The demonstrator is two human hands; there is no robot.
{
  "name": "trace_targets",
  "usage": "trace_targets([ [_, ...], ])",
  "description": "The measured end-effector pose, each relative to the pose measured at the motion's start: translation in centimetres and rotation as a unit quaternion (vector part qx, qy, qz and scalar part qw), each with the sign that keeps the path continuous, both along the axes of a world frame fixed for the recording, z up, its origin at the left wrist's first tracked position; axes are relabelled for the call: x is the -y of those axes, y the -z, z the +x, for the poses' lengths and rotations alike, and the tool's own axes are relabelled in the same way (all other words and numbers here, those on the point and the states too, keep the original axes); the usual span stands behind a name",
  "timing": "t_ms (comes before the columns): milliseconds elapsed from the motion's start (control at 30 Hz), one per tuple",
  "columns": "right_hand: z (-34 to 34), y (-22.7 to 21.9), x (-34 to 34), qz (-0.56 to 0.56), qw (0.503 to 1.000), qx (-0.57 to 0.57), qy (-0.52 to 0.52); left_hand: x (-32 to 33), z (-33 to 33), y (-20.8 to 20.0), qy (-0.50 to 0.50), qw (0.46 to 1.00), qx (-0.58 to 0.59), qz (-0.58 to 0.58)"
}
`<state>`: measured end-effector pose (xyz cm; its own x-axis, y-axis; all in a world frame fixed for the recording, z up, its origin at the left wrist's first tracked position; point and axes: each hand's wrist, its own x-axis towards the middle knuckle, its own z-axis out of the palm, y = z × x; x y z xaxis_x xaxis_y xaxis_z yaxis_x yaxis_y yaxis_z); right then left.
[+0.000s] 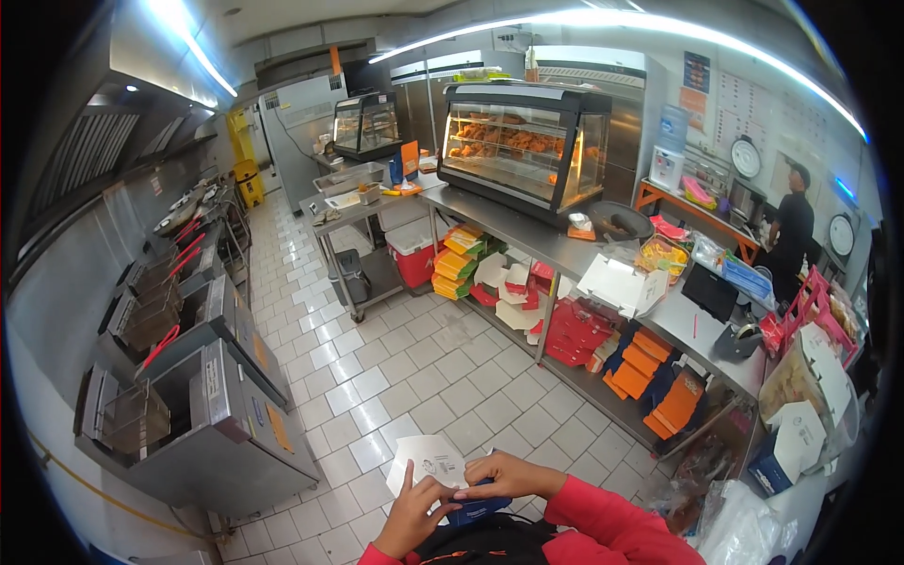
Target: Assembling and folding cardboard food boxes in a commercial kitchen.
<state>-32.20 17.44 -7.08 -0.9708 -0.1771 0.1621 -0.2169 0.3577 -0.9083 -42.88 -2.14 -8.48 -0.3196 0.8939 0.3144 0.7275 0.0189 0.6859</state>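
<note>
A cardboard food box, white with dark print on its raised flap and blue on its lower side, is held close to my body at the bottom centre. My left hand grips its near left edge; the index finger points up beside the flap while the thumb and other fingers bend at the edge. My right hand is closed on the right side of the box, with its thumb reaching toward the left fingertips. Both hands hide part of the box's folds.
Deep fryers with wire baskets line the left. On the right, a steel counter carries a heated display case of fried food, with stacked folded boxes beneath. Another person stands at the far right. Tiled floor runs between.
</note>
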Motion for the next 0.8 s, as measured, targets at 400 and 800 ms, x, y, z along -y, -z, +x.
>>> trace_targets([
  [400,-2.1,3.0,4.1,0.287,0.858,-0.358,0.229,-2.6,1.4,3.6,-0.326,0.845,0.386,0.172],
  [800,2.9,6.1,-2.5,0.078,0.984,-0.054,0.153,-10.3,-2.5,11.2,-0.322,0.92,0.211,0.077],
])
